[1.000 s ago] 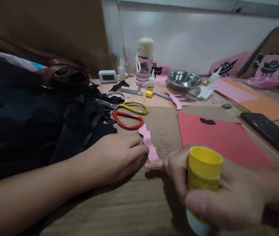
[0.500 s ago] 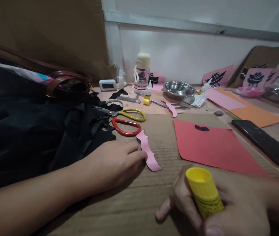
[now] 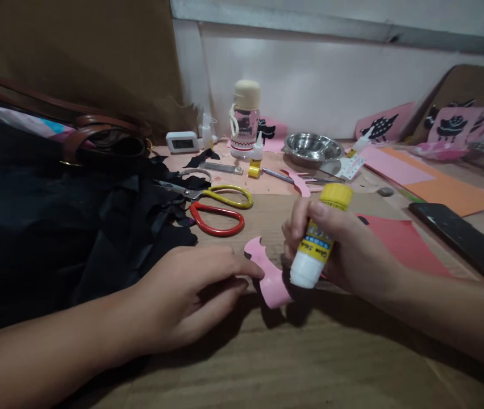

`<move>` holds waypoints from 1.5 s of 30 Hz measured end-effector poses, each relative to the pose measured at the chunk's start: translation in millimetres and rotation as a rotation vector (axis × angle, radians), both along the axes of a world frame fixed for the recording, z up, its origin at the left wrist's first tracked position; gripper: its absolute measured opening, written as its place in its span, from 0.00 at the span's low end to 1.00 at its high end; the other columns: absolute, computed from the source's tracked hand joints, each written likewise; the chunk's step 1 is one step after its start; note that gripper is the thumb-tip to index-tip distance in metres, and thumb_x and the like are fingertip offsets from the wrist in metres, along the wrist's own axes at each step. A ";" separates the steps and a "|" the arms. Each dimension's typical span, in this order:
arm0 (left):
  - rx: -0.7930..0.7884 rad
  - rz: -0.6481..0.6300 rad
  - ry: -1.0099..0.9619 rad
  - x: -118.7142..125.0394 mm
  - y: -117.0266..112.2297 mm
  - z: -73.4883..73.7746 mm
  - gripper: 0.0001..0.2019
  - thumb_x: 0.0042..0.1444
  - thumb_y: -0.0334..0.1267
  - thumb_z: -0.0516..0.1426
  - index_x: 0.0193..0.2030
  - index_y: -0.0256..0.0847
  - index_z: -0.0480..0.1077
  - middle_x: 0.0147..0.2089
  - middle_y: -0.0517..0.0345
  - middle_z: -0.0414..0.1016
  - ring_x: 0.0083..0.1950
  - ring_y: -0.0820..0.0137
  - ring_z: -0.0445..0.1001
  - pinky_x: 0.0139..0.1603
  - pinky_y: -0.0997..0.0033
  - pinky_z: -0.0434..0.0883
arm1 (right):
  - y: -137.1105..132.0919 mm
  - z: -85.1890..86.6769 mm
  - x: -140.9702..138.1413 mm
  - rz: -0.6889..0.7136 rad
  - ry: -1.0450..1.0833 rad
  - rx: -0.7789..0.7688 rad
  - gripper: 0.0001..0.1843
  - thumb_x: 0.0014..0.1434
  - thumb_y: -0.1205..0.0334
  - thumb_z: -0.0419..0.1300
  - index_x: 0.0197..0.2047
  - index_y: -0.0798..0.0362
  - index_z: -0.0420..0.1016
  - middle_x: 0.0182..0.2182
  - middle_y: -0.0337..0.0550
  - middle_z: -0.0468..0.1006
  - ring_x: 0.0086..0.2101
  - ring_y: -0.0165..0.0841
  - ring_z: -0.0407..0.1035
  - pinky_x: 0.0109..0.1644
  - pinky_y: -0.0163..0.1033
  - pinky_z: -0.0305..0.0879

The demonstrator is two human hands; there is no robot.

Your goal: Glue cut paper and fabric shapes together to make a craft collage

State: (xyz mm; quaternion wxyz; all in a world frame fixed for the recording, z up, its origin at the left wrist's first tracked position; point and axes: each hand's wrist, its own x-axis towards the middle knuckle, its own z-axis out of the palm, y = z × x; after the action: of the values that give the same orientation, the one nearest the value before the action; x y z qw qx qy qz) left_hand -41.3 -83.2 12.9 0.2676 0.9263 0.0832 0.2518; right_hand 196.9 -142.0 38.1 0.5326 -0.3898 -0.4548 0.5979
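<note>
Resting its index fingertip on a wavy pink paper strip (image 3: pixel 272 282), the person's left hand (image 3: pixel 195 284) has thumb and index finger parted. The strip's near end curls up off brown cardboard (image 3: pixel 267 363). Just right of the strip, the right hand (image 3: pixel 346 241) is wrapped around a glue stick (image 3: pixel 315 249), tilted with its white end down. The hands are apart. Beyond the strip, to its left, lie scissors (image 3: pixel 195 194); to its right, red paper (image 3: pixel 410 244) and, farther right, a dark phone (image 3: pixel 459 236). Well beyond the strip stands a cream-capped bottle (image 3: pixel 246 113).
</note>
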 end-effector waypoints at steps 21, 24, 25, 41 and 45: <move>0.501 0.030 0.195 2.6 0.8 -12.3 0.14 0.74 0.34 0.47 0.49 0.38 0.75 0.31 0.59 0.68 0.28 0.66 0.64 0.25 0.64 0.55 | -10.0 -12.5 -3.6 0.004 -0.340 0.150 0.24 0.62 0.39 0.67 0.29 0.51 0.73 0.24 0.35 0.73 0.25 0.28 0.67 0.27 0.33 0.65; 0.532 0.016 0.203 2.3 -2.5 -10.6 0.14 0.74 0.33 0.47 0.50 0.39 0.74 0.32 0.59 0.68 0.28 0.65 0.63 0.26 0.63 0.53 | -13.2 -10.8 -3.3 0.036 -0.340 0.148 0.23 0.63 0.40 0.66 0.30 0.50 0.72 0.25 0.35 0.74 0.26 0.28 0.68 0.29 0.33 0.66; 0.536 0.013 0.216 2.2 -3.4 -10.0 0.13 0.74 0.33 0.47 0.49 0.39 0.74 0.32 0.59 0.68 0.29 0.65 0.63 0.27 0.63 0.54 | -14.4 -10.0 -3.4 0.059 -0.339 0.141 0.22 0.64 0.41 0.65 0.31 0.50 0.72 0.26 0.36 0.75 0.27 0.29 0.69 0.31 0.33 0.67; 0.498 -0.002 0.122 1.0 -2.5 -11.3 0.10 0.73 0.32 0.50 0.48 0.36 0.74 0.32 0.59 0.67 0.29 0.66 0.62 0.27 0.64 0.56 | -13.0 -15.1 -10.0 0.143 -0.497 0.032 0.12 0.64 0.55 0.63 0.32 0.50 0.67 0.24 0.34 0.74 0.23 0.29 0.69 0.26 0.33 0.63; 0.511 -0.024 0.111 -0.3 -8.4 -5.2 0.10 0.72 0.31 0.51 0.45 0.37 0.75 0.31 0.59 0.69 0.28 0.66 0.63 0.27 0.63 0.60 | -11.9 -14.0 -11.0 0.118 -0.512 0.018 0.12 0.62 0.54 0.64 0.32 0.49 0.67 0.23 0.34 0.73 0.24 0.29 0.69 0.27 0.34 0.63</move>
State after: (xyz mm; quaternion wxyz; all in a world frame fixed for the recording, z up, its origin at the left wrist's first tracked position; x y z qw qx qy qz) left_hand -41.6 -91.7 7.7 0.0228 0.9772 0.0204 0.2102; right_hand 185.9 -153.9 24.1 0.3678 -0.4964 -0.6021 0.5058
